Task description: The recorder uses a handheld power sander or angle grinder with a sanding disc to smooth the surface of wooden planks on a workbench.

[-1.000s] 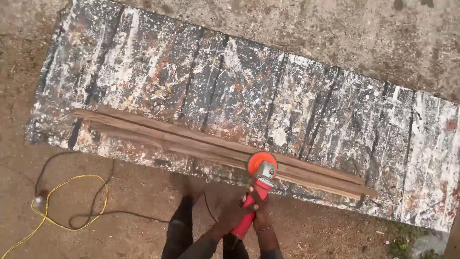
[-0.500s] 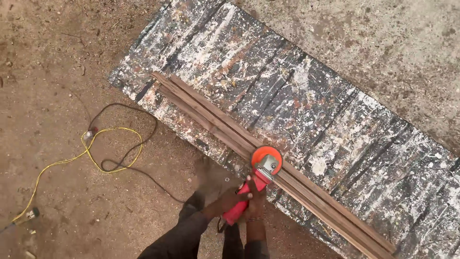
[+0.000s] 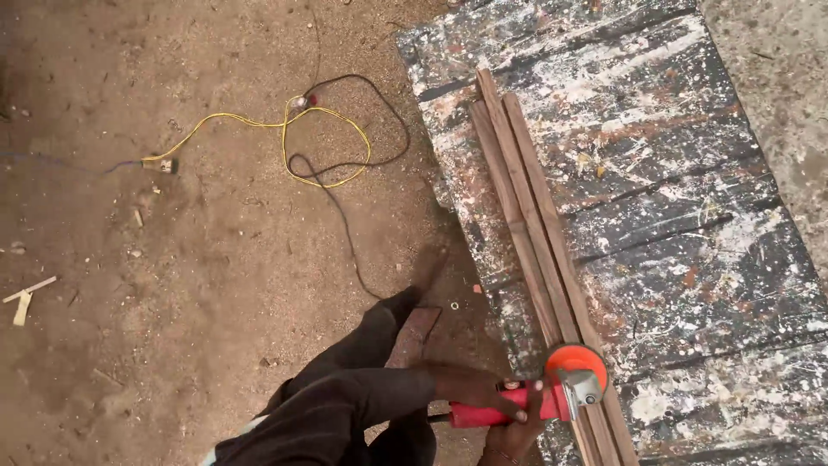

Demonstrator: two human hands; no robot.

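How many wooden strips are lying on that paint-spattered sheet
3. All lie side by side on the paint-spattered sheet: the left strip, the middle strip and the right strip. Their near ends run under the red grinder, so a further one could be hidden.

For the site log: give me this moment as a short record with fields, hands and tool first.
Left hand: grips the red handle from above
Right hand: holds the handle from below, largely hidden
Tool: red angle grinder, orange disc guard over the strips
Workpiece: long wooden strips lying side by side
Support: paint-spattered metal sheet
Ground: black cable and yellow cable on dirt
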